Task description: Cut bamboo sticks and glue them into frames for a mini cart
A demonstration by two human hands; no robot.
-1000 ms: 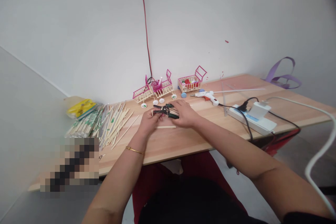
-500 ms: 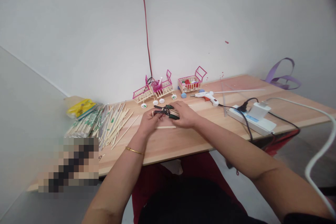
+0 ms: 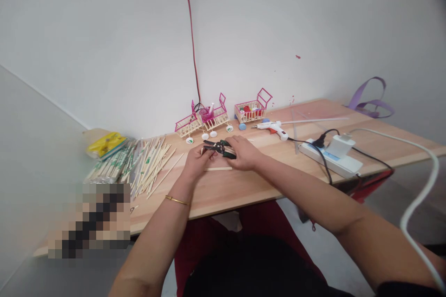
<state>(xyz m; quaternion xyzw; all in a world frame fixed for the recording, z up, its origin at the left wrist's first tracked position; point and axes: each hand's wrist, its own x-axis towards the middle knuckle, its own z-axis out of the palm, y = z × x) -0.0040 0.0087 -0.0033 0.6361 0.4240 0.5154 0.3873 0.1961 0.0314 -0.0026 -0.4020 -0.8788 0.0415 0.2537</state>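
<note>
Right hand (image 3: 243,154) wraps the green-handled pliers (image 3: 219,147), handles spread apart. Left hand (image 3: 195,163) is bunched at the jaw end; can't tell what its fingers pinch, too small. Pliers sit between the 2 hands, above the table (image 3: 240,190). 1 loose stick (image 3: 219,169) lies just nearer the person. 3 mini carts (image 3: 218,120) stand behind.

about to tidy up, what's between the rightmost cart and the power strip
The head view shows the white glue gun and part of its black cord between the rightmost cart and the power strip.
</note>
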